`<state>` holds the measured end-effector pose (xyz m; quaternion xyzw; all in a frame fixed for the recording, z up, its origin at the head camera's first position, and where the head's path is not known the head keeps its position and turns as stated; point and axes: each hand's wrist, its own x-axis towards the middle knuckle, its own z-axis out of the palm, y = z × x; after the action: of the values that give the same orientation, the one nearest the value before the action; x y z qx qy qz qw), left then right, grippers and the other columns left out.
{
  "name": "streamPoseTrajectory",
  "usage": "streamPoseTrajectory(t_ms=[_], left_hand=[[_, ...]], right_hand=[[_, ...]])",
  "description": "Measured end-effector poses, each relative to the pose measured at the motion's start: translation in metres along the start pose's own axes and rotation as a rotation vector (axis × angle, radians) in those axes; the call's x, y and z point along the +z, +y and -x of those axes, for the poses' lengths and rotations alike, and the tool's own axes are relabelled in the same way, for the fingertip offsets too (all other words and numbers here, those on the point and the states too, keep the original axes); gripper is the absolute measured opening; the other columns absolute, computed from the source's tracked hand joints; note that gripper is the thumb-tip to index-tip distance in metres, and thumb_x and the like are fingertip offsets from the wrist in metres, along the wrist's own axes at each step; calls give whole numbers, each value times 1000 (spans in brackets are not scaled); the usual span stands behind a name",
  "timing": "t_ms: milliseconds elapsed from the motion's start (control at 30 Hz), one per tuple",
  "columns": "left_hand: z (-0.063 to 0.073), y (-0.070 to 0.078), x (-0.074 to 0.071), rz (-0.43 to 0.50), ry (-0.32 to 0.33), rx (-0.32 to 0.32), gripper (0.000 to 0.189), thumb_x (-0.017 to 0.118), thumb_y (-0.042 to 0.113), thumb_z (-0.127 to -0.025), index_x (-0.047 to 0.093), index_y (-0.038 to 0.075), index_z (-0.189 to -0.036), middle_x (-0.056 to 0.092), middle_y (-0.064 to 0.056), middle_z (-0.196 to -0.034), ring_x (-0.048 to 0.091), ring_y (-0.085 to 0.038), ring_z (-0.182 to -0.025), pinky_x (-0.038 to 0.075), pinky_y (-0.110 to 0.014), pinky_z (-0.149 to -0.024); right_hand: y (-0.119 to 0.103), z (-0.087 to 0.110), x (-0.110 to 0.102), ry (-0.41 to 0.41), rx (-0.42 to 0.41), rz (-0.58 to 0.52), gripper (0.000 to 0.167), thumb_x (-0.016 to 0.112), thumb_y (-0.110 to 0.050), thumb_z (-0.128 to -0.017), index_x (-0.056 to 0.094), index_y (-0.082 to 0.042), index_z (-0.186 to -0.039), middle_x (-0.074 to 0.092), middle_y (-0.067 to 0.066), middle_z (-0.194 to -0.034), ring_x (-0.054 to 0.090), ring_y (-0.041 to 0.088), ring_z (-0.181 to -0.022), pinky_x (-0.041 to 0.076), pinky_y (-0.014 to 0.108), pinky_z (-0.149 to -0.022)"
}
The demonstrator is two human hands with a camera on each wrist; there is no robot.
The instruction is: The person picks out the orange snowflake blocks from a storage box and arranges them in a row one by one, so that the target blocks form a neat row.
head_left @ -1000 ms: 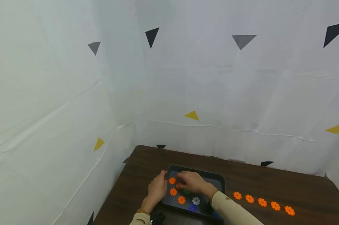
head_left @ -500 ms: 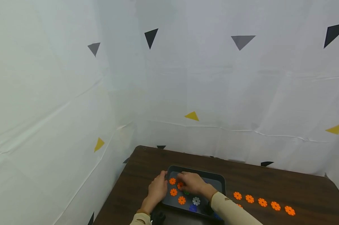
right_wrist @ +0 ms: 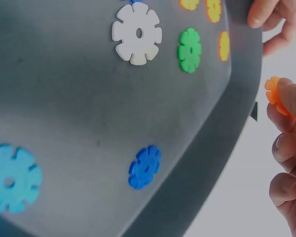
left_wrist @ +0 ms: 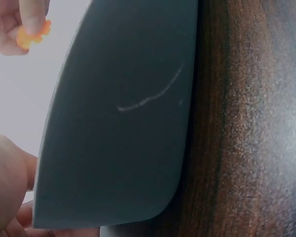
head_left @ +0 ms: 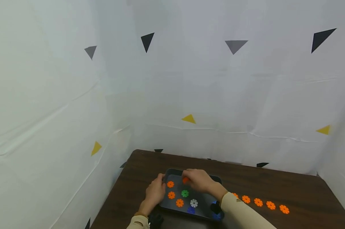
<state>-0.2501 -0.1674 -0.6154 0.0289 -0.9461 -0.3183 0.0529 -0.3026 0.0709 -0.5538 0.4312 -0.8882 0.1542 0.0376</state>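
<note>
My right hand (head_left: 200,181) pinches an orange notched plastic disc (right_wrist: 273,93) between thumb and index finger, lifted above the dark grey tray (head_left: 203,203). The left hand (head_left: 155,191) grips the tray's left rim; in the left wrist view the tray's outer wall (left_wrist: 123,138) fills the middle, with fingers at its lower edge. Inside the tray lie several orange discs (head_left: 179,203), a green disc (right_wrist: 189,50), a white disc (right_wrist: 137,33), a blue disc (right_wrist: 145,167) and a light blue disc (right_wrist: 12,178).
A row of several orange discs (head_left: 258,202) lies on the dark wooden table (head_left: 298,190), right of the tray and partly behind the right forearm. White sheeting (head_left: 218,95) with printed triangles hangs behind and to the left of the table.
My right hand has picked up an orange disc from the tray and raised it, uncovering the green disc. The left hand keeps its grip on the rim. The head view has shifted slightly.
</note>
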Motion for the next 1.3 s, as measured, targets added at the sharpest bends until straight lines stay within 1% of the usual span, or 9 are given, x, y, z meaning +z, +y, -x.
streamPoseTrajectory(t_ms=[167,333,600,733,833,1000,1133,1233,1300], left_hand=[[-7,-2,1,21,-4,-14,40,66,12,-104,58,10,-143,74,-8,-105,61,-15,-67,44,-36,-54],[-14,-3,1,23,10,-6,40,65,11,-104,58,9,-143,73,-7,-102,58,-15,-66,42,-36,-55],[-12,-4,2,31,7,-9,39,65,11,-104,58,9,-142,69,-4,-93,53,-14,-58,40,-34,-50],[-14,-6,2,27,18,-6,39,65,11,-104,58,9,-143,70,-5,-96,54,-14,-59,40,-33,-50],[-15,-7,1,28,22,3,39,65,10,-104,58,8,-143,73,-8,-102,56,-14,-62,42,-34,-51],[-15,-5,0,42,13,-5,40,65,10,-104,58,8,-143,74,-13,-111,60,-15,-65,44,-35,-53],[-15,-5,-2,56,6,-7,40,65,11,-104,57,8,-143,74,-12,-111,60,-14,-67,44,-35,-54],[-16,-7,-2,59,0,-11,40,65,12,-104,57,9,-143,74,-10,-109,59,-14,-65,44,-35,-54],[-18,-7,-2,53,-1,-15,40,65,12,-104,57,9,-144,74,-10,-108,59,-14,-65,44,-35,-54]], right_hand=[[5,7,-11,39,23,-37,15,74,-13,-100,67,-17,-112,72,-5,-105,69,11,-87,59,35,-76],[14,15,-18,60,72,-38,14,72,-15,-102,65,-19,-113,71,-7,-102,67,8,-84,58,33,-74],[25,40,-25,92,142,-81,17,72,-19,-102,62,-17,-115,74,-7,-101,69,7,-82,57,32,-71],[32,52,-32,118,180,-92,16,70,-16,-103,62,-17,-117,75,-9,-103,71,7,-85,58,32,-73],[37,60,-37,134,197,-91,15,69,-14,-104,62,-17,-117,75,-9,-102,71,7,-85,58,31,-72],[45,75,-43,131,228,-106,14,71,-16,-103,64,-17,-116,73,-11,-100,68,4,-81,56,30,-70],[50,90,-46,131,273,-117,15,71,-15,-102,65,-18,-115,73,-11,-98,65,0,-78,56,28,-68],[54,101,-48,124,314,-141,15,70,-12,-102,65,-17,-116,74,-8,-98,63,0,-72,53,28,-64],[57,107,-49,118,351,-168,15,69,-11,-103,66,-16,-117,76,-6,-99,66,4,-74,53,27,-64]])
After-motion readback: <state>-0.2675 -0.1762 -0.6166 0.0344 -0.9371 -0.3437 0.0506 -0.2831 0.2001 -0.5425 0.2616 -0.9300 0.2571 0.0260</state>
